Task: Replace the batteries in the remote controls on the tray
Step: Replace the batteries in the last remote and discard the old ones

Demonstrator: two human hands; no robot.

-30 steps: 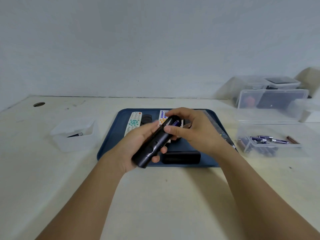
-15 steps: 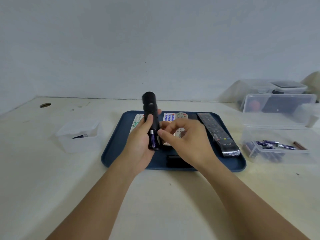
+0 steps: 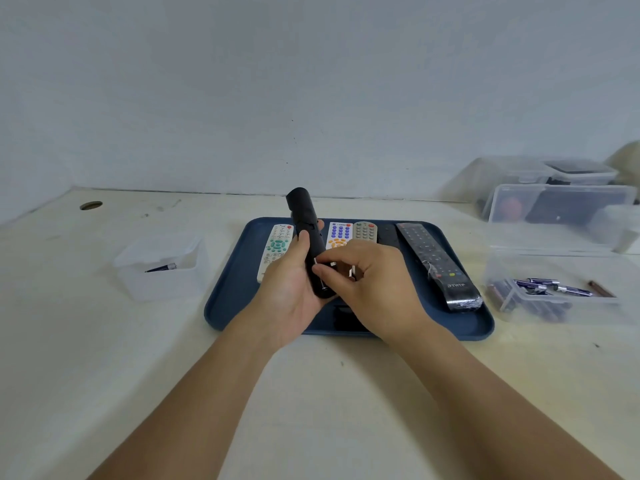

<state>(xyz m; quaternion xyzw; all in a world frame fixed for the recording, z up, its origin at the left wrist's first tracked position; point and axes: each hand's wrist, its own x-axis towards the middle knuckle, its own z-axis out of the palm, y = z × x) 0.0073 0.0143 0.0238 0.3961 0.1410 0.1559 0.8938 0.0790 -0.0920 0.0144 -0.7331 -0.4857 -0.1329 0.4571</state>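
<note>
A matt black plastic remote [image 3: 306, 233] stands over a smooth, dull-blue plastic tray [image 3: 228, 296]. On the tray, a white plastic remote [image 3: 275, 249] carries rubbery green keys; a long black remote [image 3: 437, 265] shines under glossy clear wrap. To the left sits a frosted, translucent plastic tub [image 3: 162, 268]; to the right, a clear, glossy plastic box [image 3: 554, 289] holds batteries [image 3: 540, 285] with shiny purple jackets and metal ends. The cream tabletop [image 3: 329, 393] looks smooth, matt and lightly scuffed.

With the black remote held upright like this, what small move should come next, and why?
Probably press the battery fully into its slot. The left hand holds the black remote upright over the tray, and the right hand's fingertips are at its open lower end.
</note>
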